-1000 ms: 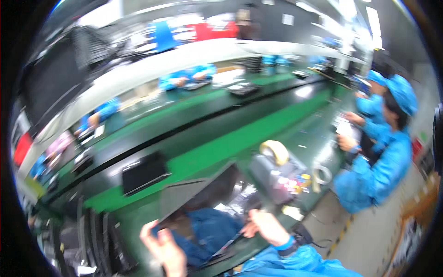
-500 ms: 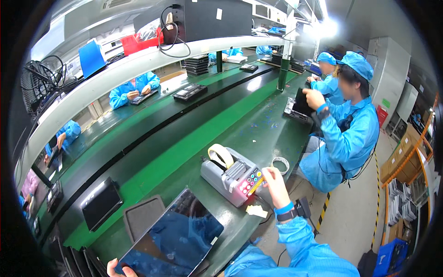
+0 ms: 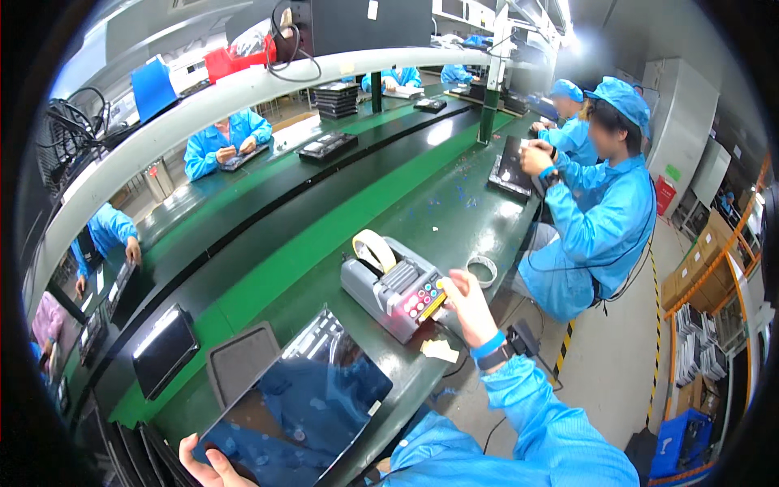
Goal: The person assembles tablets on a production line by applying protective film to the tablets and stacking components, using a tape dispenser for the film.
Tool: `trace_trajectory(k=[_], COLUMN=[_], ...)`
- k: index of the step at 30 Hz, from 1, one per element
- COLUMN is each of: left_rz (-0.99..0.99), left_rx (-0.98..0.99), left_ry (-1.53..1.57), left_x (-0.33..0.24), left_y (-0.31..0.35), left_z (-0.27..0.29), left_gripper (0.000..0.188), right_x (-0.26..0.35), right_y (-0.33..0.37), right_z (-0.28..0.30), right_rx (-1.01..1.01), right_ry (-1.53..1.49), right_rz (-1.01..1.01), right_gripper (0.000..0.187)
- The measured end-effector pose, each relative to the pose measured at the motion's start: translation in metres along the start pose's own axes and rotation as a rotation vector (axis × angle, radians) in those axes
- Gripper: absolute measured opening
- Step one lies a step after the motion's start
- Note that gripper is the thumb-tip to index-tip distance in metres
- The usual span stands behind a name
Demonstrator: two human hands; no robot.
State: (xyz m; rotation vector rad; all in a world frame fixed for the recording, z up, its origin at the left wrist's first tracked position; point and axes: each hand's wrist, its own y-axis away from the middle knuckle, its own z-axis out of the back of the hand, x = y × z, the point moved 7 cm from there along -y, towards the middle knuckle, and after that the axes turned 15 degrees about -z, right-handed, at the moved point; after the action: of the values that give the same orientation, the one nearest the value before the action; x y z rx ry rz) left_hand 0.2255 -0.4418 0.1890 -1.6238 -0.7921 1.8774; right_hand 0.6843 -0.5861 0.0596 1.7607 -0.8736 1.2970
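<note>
A dark glossy screen panel (image 3: 316,406) tilts over the near edge of the bench. My left hand (image 3: 213,464) grips its lower left corner, thumb on the glass. Beyond the panel stands a grey tape dispenser (image 3: 393,288) with lit buttons on its front and a cream tape roll (image 3: 374,251) on top. At the dispenser's front end my right hand (image 3: 471,312) has its fingers closed in a pinch; what is between them, if anything, is too small to make out. Pale tape scraps (image 3: 440,351) lie on the bench edge below.
A dark tray (image 3: 242,361) lies beside the panel, and another black device (image 3: 165,351) sits farther left. A loose tape ring (image 3: 482,272) rests right of the dispenser. One co-worker (image 3: 604,195) sits at the right; others work across the bench. A white beam (image 3: 243,88) crosses above.
My right hand has shifted slightly left and up at the dispenser's front. My left hand still holds the panel. The co-worker at right has lowered the dark part onto the device there.
</note>
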Motion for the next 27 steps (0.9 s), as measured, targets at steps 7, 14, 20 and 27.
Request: trace_trajectory(k=[7, 14, 20, 27], left_rz=[0.066, 0.135, 0.199, 0.159], left_rx=[-0.073, 0.006, 0.058, -0.005], left_ry=[0.034, 0.227, 0.305, 0.167], left_x=[0.002, 0.021, 0.039, 0.023], left_y=[0.011, 0.023, 0.037, 0.031], left_z=[0.026, 0.009, 0.013, 0.031], left_gripper=[0.027, 0.026, 0.027, 0.026], right_x=[-0.058, 0.002, 0.061, 0.036], right_y=[0.037, 0.049, 0.072, 0.046], right_z=[-0.016, 0.019, -0.017, 0.013], right_rx=[0.052, -0.127, -0.164, -0.345], right_ry=[-0.279, 0.104, 0.156, -0.077], right_rz=[-0.302, 0.008, 0.271, 0.243], right_gripper=[0.041, 0.016, 0.014, 0.015])
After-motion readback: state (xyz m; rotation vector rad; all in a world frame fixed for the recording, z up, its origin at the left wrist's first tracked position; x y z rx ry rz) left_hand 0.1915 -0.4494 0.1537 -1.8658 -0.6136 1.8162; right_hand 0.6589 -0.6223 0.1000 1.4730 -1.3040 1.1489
